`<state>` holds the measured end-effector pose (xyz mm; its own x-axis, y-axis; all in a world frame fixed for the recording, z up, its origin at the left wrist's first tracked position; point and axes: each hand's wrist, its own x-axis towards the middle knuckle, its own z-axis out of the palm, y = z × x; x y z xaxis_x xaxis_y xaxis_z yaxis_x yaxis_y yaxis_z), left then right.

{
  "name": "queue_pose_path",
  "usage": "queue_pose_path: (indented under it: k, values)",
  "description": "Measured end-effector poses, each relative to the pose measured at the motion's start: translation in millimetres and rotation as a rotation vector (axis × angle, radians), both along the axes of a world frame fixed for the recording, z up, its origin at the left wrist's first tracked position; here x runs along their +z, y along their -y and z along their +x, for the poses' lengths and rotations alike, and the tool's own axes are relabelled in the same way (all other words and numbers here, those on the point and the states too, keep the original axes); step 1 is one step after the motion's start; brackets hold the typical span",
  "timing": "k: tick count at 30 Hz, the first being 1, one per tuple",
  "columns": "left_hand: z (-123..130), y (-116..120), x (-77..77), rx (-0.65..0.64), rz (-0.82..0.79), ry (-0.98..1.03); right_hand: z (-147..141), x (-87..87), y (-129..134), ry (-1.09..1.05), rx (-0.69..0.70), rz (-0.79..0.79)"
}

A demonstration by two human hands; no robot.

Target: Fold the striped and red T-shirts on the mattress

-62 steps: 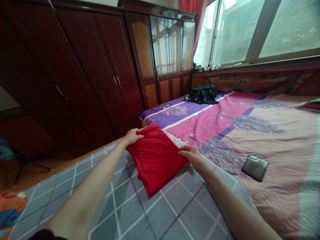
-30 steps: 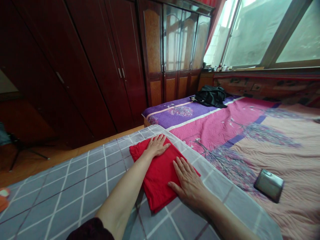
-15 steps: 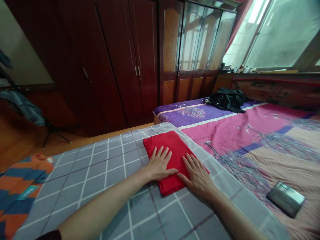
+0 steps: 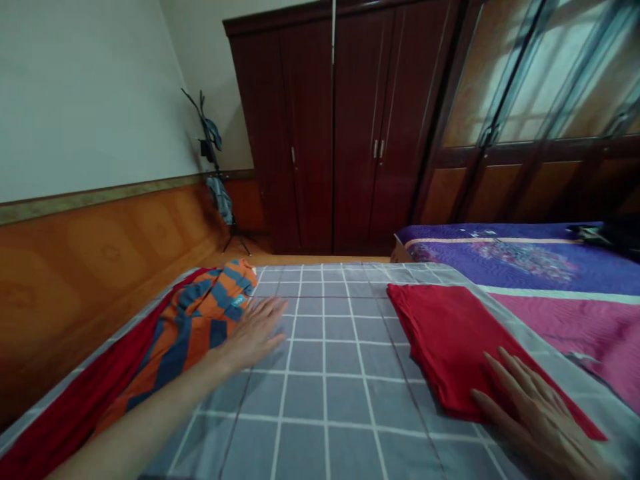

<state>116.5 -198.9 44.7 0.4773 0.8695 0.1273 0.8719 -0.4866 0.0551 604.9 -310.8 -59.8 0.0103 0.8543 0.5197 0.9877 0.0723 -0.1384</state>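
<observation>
A folded red cloth (image 4: 450, 340) lies flat on the grey checked bedsheet (image 4: 340, 400), toward the right side. My right hand (image 4: 535, 413) is over its near right part, fingers spread; whether the palm presses on it I cannot tell. My left hand (image 4: 257, 333) is stretched out with fingers extended, holding nothing. It is just right of an orange and blue striped garment (image 4: 193, 327), whose near part my forearm hides. Along the left edge of the bed, beside the striped garment, runs another red cloth (image 4: 100, 380).
Beyond the bed stands a dark red wardrobe (image 4: 310, 133), with a cabinet (image 4: 450, 193) to its right. A coat stand (image 4: 215, 167) is in the far left corner. A second bed with a purple and pink cover (image 4: 500, 253) adjoins on the right, with a black item (image 4: 620, 237) on it.
The view has swung left. My left hand has come off the folded red cloth and moved left toward the striped garment. My right hand has stayed by the folded cloth.
</observation>
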Motion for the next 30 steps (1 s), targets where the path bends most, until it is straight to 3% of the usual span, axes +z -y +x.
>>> queue_pose_path:
  k: [3, 5, 9, 13, 18, 21, 25, 28, 30]
  values:
    - [-71, 7, 2.7, 0.257, 0.124, 0.016, -42, 2.7, 3, 0.029, 0.177, -0.051]
    - [-103, 10, -4.5, 0.371, 0.151, 0.045, -67, 5.4, 1, 0.050, 0.242, -0.128]
    - [-124, 17, -36.7, 0.419, 0.145, 0.101, -96, 19.6, -20, 0.031, 0.275, -0.130]
    - [-117, 18, -60.6, 0.325, 0.276, 0.101, -136, 39.8, -54, 0.010, 0.351, -0.086]
    - [-113, 13, -58.4, 0.263, 0.360, 0.252, -214, 39.7, -74, 0.007, 0.445, -0.142]
    - [-107, 18, -49.5, 0.289, 0.346, 0.448, -242, 33.2, -73, 0.024, 0.444, -0.170]
    - [-75, 47, -23.5, 0.313, 0.135, 0.734, -244, 32.3, -68, -0.003, 0.502, -0.187]
    - [-36, 82, 1.9, 0.188, -0.081, 0.899, -238, 33.3, -66, -0.064, 0.574, -0.185]
    - [-11, 103, 12.1, -0.024, -0.245, 0.865, -236, 32.2, -66, -0.101, 0.629, -0.186]
